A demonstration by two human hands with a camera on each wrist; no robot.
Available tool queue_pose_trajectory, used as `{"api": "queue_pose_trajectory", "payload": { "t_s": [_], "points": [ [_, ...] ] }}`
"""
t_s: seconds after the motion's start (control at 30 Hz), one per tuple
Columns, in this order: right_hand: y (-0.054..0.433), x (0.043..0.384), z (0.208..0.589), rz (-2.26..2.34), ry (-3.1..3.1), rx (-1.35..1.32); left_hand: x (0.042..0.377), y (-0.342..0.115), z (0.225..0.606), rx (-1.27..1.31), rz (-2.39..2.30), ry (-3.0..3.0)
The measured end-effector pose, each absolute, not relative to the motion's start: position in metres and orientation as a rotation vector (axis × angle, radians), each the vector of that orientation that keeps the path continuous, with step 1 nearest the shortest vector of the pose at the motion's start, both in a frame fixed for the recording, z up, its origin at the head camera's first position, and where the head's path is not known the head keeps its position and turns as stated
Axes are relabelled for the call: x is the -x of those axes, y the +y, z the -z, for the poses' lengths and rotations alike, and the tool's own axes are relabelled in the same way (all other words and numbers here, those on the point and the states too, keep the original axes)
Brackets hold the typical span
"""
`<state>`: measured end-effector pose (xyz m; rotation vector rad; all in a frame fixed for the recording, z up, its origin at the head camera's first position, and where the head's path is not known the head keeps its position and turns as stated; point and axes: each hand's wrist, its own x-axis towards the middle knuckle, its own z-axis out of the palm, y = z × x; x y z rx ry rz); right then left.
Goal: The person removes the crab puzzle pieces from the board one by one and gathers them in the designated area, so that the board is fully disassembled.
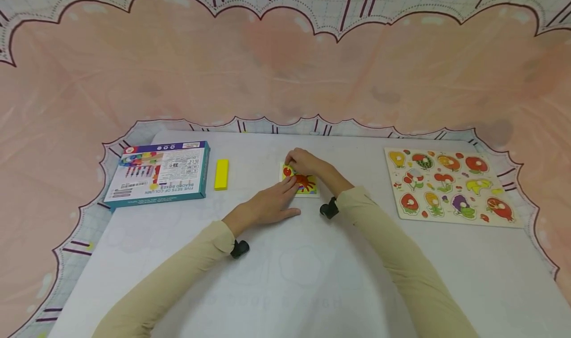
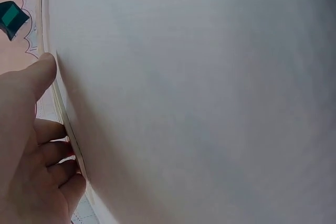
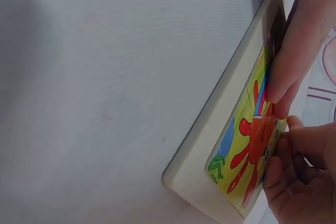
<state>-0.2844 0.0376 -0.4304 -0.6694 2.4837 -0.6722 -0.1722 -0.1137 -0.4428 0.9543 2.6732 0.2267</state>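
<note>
Crab puzzle (image 1: 305, 182), a small square panel, lies flat on the white table (image 1: 267, 288), near the middle of my head view and towards the table's far side. Red crab on a yellow ground, pale border round it; on the right wrist feed I also pick out blue and green patches at one corner of the picture.

Left hand (image 1: 273, 202): comes in from the near left, fingers extended, tips resting on the crab picture, thumb spread apart on the near side. It grasps nothing that I can see. Right hand (image 1: 304, 162): reaches over the puzzle's far side, fingers bent, tips at the far left corner by a red round shape. I cannot tell for certain whether they pinch the edge or only touch it; the hand's own back blocks my overhead line, and the right wrist feed shows it at a steep slant.

Beige sleeves (image 1: 392, 249) on both arms, a small black wrist camera (image 1: 241, 249) at each cuff.

Left of the puzzle, well apart from it: a yellow block (image 1: 221, 174), upright in my view, then a box (image 1: 180, 172) labelled for beaded boxes, its lettering upside down to me. Off to the right: a fruit-and-vegetable puzzle board (image 1: 479, 203), set at a slight slant. Peach-coloured printed cloth (image 1: 303, 75) beyond the table
</note>
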Motion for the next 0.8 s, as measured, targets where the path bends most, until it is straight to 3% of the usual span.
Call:
{"api": "queue_pose_trajectory", "payload": {
  "t_s": [0.8],
  "points": [
    [0.031,0.284,0.417,0.529,2.428,0.666,0.173,-0.113,0.443,-0.958,-0.214,2.666]
  ]
}}
